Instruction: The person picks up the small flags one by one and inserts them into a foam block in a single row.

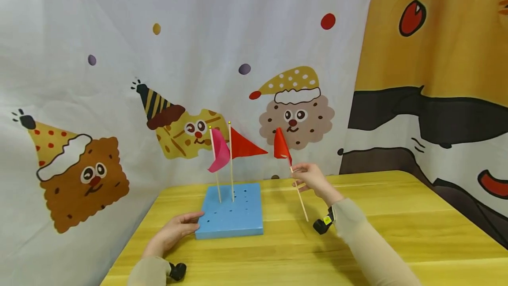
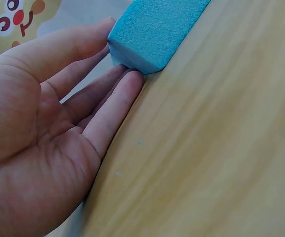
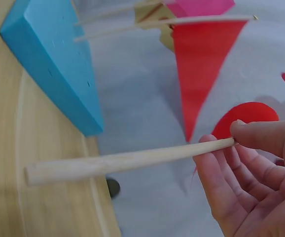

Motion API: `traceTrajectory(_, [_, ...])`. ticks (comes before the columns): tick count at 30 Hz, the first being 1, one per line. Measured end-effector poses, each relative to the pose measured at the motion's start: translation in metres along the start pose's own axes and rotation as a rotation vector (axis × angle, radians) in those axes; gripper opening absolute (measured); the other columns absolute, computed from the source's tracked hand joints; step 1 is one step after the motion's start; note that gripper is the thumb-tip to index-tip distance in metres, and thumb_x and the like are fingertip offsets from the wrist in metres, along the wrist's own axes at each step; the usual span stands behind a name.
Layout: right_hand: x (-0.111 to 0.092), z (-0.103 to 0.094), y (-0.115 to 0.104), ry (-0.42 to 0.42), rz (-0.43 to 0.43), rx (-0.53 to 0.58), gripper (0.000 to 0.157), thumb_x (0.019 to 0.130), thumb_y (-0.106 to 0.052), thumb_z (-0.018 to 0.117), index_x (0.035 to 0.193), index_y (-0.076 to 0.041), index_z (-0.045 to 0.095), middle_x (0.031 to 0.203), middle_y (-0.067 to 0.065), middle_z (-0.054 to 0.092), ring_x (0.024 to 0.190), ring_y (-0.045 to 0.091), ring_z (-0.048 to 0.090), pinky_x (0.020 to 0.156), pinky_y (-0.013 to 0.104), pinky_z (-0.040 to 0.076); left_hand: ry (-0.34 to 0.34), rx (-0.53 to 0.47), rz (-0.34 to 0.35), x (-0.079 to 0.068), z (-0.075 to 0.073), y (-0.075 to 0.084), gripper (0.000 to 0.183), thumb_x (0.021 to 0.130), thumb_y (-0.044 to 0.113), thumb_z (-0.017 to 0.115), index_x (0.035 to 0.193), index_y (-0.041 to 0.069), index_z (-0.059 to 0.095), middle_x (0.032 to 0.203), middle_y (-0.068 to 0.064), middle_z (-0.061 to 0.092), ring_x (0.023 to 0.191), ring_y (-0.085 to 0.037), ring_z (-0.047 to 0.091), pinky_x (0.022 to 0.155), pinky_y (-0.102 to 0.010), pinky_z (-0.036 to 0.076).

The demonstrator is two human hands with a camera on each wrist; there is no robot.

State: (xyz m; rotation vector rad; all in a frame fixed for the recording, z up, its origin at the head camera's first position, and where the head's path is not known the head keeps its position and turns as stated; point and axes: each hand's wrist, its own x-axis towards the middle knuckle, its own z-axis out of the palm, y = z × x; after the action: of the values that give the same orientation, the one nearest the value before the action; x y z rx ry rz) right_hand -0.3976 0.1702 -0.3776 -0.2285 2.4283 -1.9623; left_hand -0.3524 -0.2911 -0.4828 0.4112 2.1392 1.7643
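Note:
My right hand (image 1: 311, 178) pinches the thin wooden stick (image 3: 127, 160) of a red flag (image 1: 281, 144), lifted above the table to the right of a blue foam block (image 1: 232, 224). That stick's bottom end points down toward the table. Nearly straight fingers of my left hand (image 1: 178, 229) touch the block's left edge; the left wrist view has them against a corner of the blue foam (image 2: 157, 34). Upright in the block stand two sticks, one with a pink flag (image 1: 220, 150), the other with a red triangular flag (image 1: 246, 144).
Several small holes dot the block's top. Everything sits on a yellow wood-grain table (image 1: 381, 215), with a cartoon-printed curtain (image 1: 190, 8) hanging behind it. A small black device (image 1: 323, 223) is strapped on the right wrist, and another (image 1: 177, 272) on the left.

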Motion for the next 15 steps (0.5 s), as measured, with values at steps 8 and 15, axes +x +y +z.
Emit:
traceTrajectory(8, [0.015,0.037,-0.001,-0.046,-0.056,0.019,0.027,0.093,-0.007,0.061,0.117,0.004,0.060,0.097,0.013,0.068,0.078,0.034,0.068,0.062,0.042,0.059,-0.005,-0.006,0.007,0.001,0.002,0.002,0.056,0.098,0.016,0.059,0.146,-0.003,0.039,0.152,-0.026,0.029,0.138,-0.044,0.027,0.105,-0.039,0.042])
traceTrajectory(15, [0.028,0.064,-0.009,-0.054,-0.059,0.099,0.031,0.093,-0.009,0.064,0.121,0.004,0.059,0.102,0.014,0.067,0.084,0.032,0.069,0.075,0.047,0.058,0.002,0.001,0.017,-0.002,0.002,0.002,0.055,0.098,0.014,0.059,0.146,-0.004,0.039,0.151,-0.028,0.030,0.137,-0.043,0.030,0.103,-0.037,0.043])
